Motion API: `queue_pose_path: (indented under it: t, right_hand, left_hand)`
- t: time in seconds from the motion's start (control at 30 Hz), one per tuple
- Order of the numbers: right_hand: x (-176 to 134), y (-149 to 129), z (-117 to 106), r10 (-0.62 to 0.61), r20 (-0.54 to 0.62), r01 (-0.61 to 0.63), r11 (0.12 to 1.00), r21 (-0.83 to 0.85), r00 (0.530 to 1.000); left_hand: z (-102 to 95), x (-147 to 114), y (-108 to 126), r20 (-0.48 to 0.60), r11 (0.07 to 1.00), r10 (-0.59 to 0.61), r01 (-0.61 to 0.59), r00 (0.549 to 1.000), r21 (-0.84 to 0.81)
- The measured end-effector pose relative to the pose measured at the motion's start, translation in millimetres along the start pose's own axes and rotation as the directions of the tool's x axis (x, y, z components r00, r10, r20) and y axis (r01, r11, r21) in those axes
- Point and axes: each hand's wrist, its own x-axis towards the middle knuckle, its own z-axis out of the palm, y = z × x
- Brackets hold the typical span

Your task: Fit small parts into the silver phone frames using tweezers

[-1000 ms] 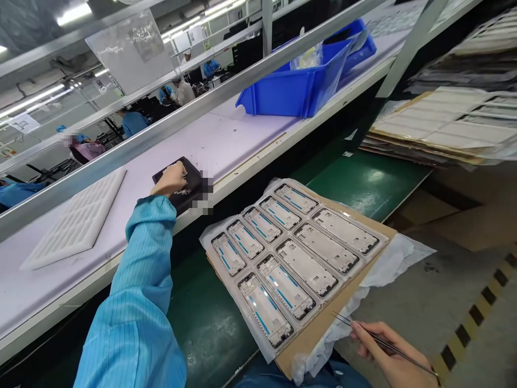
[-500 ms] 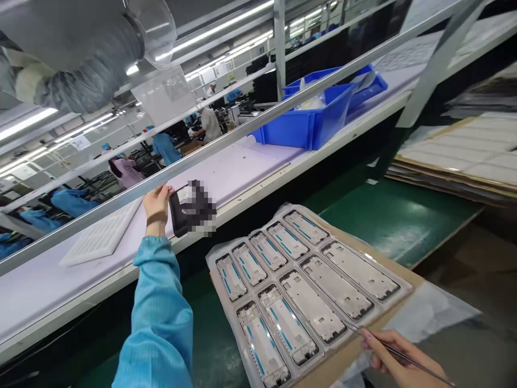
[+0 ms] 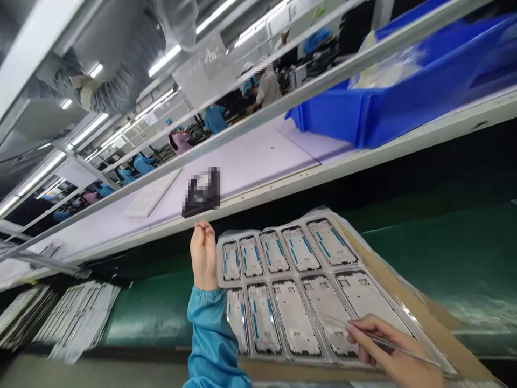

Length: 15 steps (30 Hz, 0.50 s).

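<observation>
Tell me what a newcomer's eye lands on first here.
The clear tray of phone frames fills the lower centre, lying on brown cardboard over the green belt. The left hand hovers at the tray's left edge, while the right hand holds tweezers over it. A blue bin sits on the upper-right shelf.

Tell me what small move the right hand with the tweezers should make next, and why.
Probably lower the thin metal tweezers onto the grey phone frame just below their tip. The right hand hovers over the clear plastic tray of phone frames, and the left hand rests at the tray's left edge.
</observation>
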Motion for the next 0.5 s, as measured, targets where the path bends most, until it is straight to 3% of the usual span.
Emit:
queue_pose_path:
  t: [0.13,0.2,0.23,0.3,0.37,0.43,0.5]
  right_hand:
    - [13,-35,-12,-0.045,0.196,0.014,0.987,0.157,0.979]
    - [13,-61,-13,-0.228,0.231,0.157,0.945,0.288,0.946]
    - [12,-76,-14,-0.359,0.245,0.261,0.898,0.355,0.901]
    - [10,-106,-16,-0.601,0.239,0.457,0.762,0.458,0.762]
    - [9,-132,-18,-0.718,0.263,0.540,0.671,0.508,0.645]
    - [9,-147,-19,-0.753,0.295,0.553,0.640,0.533,0.587]
    - [9,-151,-17,-0.766,0.305,0.554,0.628,0.547,0.566]
  left_hand:
    - [3.8,-83,-28,0.046,0.988,-0.036,0.029,0.998,0.149]
    - [9.4,-117,-36,0.104,0.975,-0.033,0.009,0.994,0.222]
    - [13.0,-131,-39,0.136,0.967,-0.028,-0.008,0.990,0.255]
    - [20.7,-153,-42,0.193,0.947,-0.006,-0.056,0.981,0.317]
    - [27.8,-168,-43,0.232,0.921,0.028,-0.115,0.972,0.372]
    - [33.2,-178,-43,0.256,0.899,0.062,-0.165,0.965,0.405]
    - [36.8,-185,-45,0.276,0.886,0.090,-0.203,0.957,0.416]
